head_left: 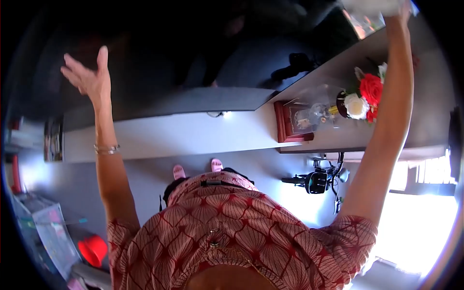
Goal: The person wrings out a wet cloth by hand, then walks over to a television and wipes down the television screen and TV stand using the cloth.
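Observation:
My left hand (87, 75) is raised at the upper left, fingers spread and thumb up, holding nothing. Behind it stretches a large dark glossy panel (159, 72), like a television screen, with faint reflections in it; I cannot tell whether the hand touches it. At the top right edge, my right hand (402, 10) is blurred and partly cut off. Against it is a pale, smeared cloth (372, 7), apparently in its grip, over the panel's far right end. Beneath my right forearm are red and white flowers (371, 89) in a dark vase.
Near the flowers stands a clear case on a red wooden base (285, 123), along a pale ledge (169, 137). A bicycle (316, 181) is at the right, by a bright doorway (415, 232). A red plastic object (93, 250) and a grey rack (55, 232) are lower left.

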The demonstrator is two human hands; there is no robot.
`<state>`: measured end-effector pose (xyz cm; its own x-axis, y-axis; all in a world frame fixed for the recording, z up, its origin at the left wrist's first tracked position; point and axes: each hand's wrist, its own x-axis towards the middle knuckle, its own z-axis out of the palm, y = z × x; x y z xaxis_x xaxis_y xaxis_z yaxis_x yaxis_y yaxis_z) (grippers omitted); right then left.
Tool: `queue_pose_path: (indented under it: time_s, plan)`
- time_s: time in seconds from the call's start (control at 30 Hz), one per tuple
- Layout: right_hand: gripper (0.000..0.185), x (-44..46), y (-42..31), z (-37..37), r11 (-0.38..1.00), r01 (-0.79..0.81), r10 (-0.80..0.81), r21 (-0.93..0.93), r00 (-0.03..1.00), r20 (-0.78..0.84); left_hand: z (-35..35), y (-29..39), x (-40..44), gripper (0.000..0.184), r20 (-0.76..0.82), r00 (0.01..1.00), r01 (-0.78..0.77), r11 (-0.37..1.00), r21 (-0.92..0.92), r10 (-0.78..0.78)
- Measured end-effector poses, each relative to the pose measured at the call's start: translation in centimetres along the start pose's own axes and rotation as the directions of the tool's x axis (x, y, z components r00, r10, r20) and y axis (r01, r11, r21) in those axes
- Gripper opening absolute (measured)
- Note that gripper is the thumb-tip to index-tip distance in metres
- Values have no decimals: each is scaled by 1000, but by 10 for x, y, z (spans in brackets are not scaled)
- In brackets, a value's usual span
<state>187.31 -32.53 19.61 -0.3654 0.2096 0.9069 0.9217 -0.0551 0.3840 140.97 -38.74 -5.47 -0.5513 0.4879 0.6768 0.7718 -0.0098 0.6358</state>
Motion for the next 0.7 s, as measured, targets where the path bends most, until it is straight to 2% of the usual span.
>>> queue_pose_path:
  time_s: [0.1,0.13,0.2,0.23,0.3,0.37,0.4,0.47,0.53,0.57,0.6,0.67,0.7]
  plan:
    - [42,-65,17,26,993,113,-108,-43,989,101,6,-13,4,92,-9,998,-59,998,4,59]
    - [42,-86,14,31,985,167,-158,-52,978,139,4,-7,1,85,-3,999,-35,996,-81,35]
    - [42,-125,3,33,952,298,-277,-76,939,204,3,-12,-12,74,-21,996,82,960,-269,-91]
    - [42,-143,-4,32,925,371,-343,-84,910,233,0,-11,-26,74,-23,994,96,964,-249,-105]
    - [42,-174,-24,30,857,509,-471,-83,838,276,-8,-16,-59,66,80,956,290,867,-406,-282]
    - [43,-204,-44,27,777,626,-581,-62,752,312,-14,-34,-104,64,184,923,381,867,-322,-337]
    - [43,-219,-51,25,731,680,-630,-51,702,331,-14,-49,-128,65,247,897,434,833,-342,-366]
    - [43,-253,-59,25,647,762,-720,14,605,340,-22,-67,-177,60,334,832,525,822,-221,-442]
    - [40,-303,-43,45,673,642,-735,366,634,239,-35,-77,-217,58,414,727,646,750,-141,-548]
    - [42,-310,-46,43,665,587,-747,461,520,415,-39,-85,-236,58,436,679,694,710,-120,-591]
    - [44,-336,-37,58,675,409,-721,614,541,433,-46,-90,-252,58,433,670,706,697,-122,-603]
    - [42,-346,-50,52,579,485,-787,656,542,295,-63,-94,-283,58,500,535,814,573,-91,-681]
    - [42,-348,-63,53,559,452,-812,695,466,350,-69,-97,-297,58,487,522,829,551,-98,-700]
